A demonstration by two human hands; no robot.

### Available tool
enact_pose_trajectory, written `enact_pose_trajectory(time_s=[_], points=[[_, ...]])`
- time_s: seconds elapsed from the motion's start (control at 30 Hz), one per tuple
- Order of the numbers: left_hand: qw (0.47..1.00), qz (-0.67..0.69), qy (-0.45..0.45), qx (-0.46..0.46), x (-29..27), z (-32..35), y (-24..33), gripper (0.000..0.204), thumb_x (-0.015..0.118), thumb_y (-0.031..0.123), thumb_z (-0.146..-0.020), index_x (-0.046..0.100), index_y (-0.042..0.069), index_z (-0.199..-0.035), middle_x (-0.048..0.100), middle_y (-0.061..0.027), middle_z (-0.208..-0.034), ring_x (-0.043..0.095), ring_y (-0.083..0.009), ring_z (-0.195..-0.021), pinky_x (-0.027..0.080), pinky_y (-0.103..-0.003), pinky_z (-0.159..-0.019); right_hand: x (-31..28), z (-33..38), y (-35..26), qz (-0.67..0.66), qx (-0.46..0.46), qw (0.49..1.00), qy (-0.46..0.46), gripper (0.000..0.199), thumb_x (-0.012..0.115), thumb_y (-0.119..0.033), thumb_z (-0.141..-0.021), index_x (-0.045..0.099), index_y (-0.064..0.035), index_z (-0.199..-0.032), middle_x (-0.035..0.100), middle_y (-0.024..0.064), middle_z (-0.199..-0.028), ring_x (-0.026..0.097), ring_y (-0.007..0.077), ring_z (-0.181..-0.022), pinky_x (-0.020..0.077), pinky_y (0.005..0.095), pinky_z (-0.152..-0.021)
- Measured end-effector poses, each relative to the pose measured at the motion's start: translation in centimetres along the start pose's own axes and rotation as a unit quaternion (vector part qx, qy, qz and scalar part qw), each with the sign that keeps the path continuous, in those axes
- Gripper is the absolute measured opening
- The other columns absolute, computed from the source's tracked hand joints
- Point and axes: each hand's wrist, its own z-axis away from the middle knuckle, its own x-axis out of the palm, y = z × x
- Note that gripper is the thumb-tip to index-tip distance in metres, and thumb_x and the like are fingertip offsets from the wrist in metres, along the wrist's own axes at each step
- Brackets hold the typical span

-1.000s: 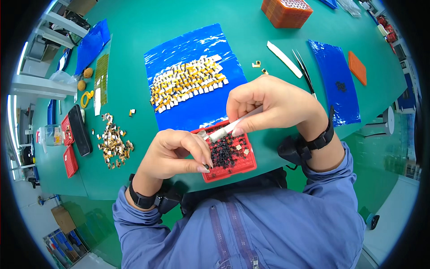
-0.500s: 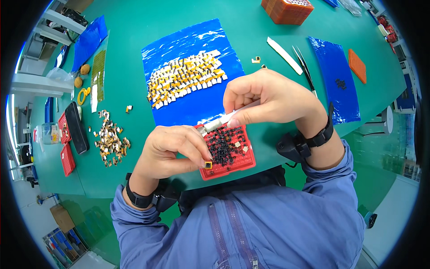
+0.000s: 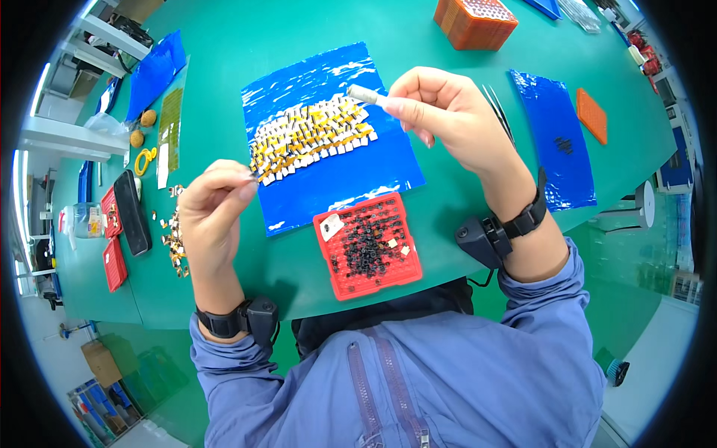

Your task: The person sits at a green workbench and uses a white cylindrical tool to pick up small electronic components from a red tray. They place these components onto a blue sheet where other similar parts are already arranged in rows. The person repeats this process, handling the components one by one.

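Left hand (image 3: pixel 213 213) has moved off the red tray (image 3: pixel 409 270) to the left edge of the blue sheet (image 3: pixel 340 183). Its grip is pinched on a small piece (image 3: pixel 253 176), mostly hidden by fingertips, at the end of the rows of pieces (image 3: pixel 314 138); contact with them cannot be told. Right hand (image 3: pixel 452 116), also away from the tray, now over the sheet's right side; grip clasped round a white stick (image 3: pixel 365 95), grey-tipped end pointing left. Tray's black parts (image 3: pixel 366 246) now uncovered.
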Motion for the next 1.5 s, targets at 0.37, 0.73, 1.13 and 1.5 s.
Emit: enact_pose_trajectory(time_s=[0.37, 0.73, 1.13, 1.5], points=[[0.938, -0.268, -0.169, -0.141, 7.3, -3.3, 0.3, 0.008, 0.066, 0.004, -0.081, 0.063, 0.001, -0.088, 0.065, -0.0021, -0.077, 0.057, -0.0068, -0.070, 0.046, -0.023, -0.063, -0.3, -1.0, 1.5, -0.011, 0.010, 1.000, 0.023, 0.021, 0.068, -0.023, -0.084, 0.063, -0.0030, -0.082, 0.057, -0.0024, -0.066, 0.048, 0.0024, -0.058, 0.0379, 0.0186, -0.050], [0.873, -0.461, -0.152, -0.044, 9.1, -5.5, -4.6, 0.010, 0.067, 0.010, -0.078, 0.062, 0.003, -0.083, 0.056, -0.0111, -0.082, 0.055, -0.0240, -0.078, 0.045, -0.035, -0.071, -0.6, -1.4, 2.4, -0.005, -0.018, 0.999, 0.048, 0.026, 0.071, -0.026, -0.080, 0.062, -0.0016, -0.077, 0.056, -0.0004, -0.064, 0.047, 0.0050, -0.057, 0.0377, 0.0217, -0.049], [0.868, -0.484, -0.111, 0.013, 8.1, -5.5, -4.1, 0.019, 0.069, 0.015, -0.080, 0.059, 0.006, -0.094, 0.057, -0.0098, -0.090, 0.056, -0.0235, -0.086, 0.046, -0.034, -0.075, -0.6, -0.9, 1.3, 0.022, 0.002, 0.999, 0.039, 0.023, 0.068, -0.024, -0.082, 0.063, -0.0016, -0.081, 0.058, -0.0013, -0.064, 0.048, 0.0037, -0.058, 0.0384, 0.0199, -0.051], [0.764, -0.619, -0.066, -0.173, -8.7, -1.3, 1.3, 0.022, 0.069, 0.017, -0.078, 0.061, 0.002, -0.091, 0.061, -0.0143, -0.086, 0.060, -0.0255, -0.079, 0.048, -0.035, -0.072, 0.0, -0.6, 0.8, 0.034, 0.023, 0.999, 0.014, 0.020, 0.066, -0.021, -0.084, 0.064, -0.0011, -0.084, 0.059, -0.0010, -0.068, 0.050, 0.0037, -0.062, 0.0398, 0.0196, -0.056]])
